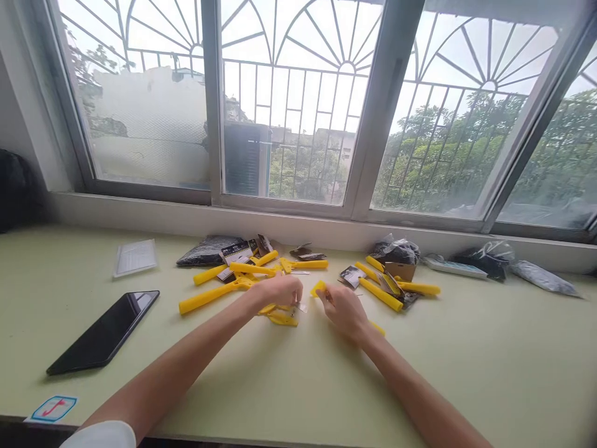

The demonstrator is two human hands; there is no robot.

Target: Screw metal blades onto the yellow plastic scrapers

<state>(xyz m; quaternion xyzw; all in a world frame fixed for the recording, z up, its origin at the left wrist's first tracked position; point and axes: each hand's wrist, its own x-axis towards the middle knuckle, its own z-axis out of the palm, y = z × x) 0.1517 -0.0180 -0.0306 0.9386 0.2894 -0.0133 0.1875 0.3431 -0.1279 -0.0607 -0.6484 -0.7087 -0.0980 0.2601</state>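
My right hand [342, 311] is closed around a yellow scraper-like tool; its flat yellow head [318, 288] pokes out past the fingertips and the handle end [377, 328] shows beyond the wrist. Facing it, my left hand [282, 291] is pinched, with a small thin shiny piece [302, 307] at its fingertips; whether that is a blade or clear plastic I cannot tell. Below the left hand lie yellow tool heads [283, 318], partly covered by it. Several more yellow-handled tools [205, 300] are heaped to the left, some with black printed cards [237, 250].
Right of my hands is another pile of yellow-handled tools [380, 294] with cards. Black bagged items [396, 250] line the windowsill side. A dark tablet [105, 333] and a clear flat case [135, 257] lie left on the pale green table [289, 392]. A marked sticker [53, 408] is at the front edge.
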